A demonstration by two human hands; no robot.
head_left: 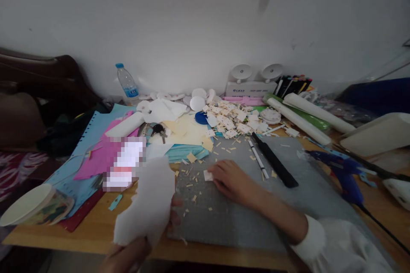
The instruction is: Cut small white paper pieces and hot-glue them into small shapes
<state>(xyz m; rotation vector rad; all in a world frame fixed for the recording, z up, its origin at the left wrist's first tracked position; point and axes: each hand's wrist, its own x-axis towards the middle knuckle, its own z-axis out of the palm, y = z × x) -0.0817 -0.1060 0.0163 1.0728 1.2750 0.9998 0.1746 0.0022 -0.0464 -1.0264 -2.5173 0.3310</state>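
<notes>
The left hand (130, 255) grips a white sheet (145, 200) by its lower end, thumb across the front and blurred fingers showing past its right edge. The sheet stands above that hand, tilted, over the front of the table (86, 236), left of the right hand (229, 181) and apart from it. The right hand, palm down with fingers curled nearly closed, has a small white square (208, 175) at its fingertips, over the grey mat (230, 230) among scattered scraps (194, 198).
</notes>
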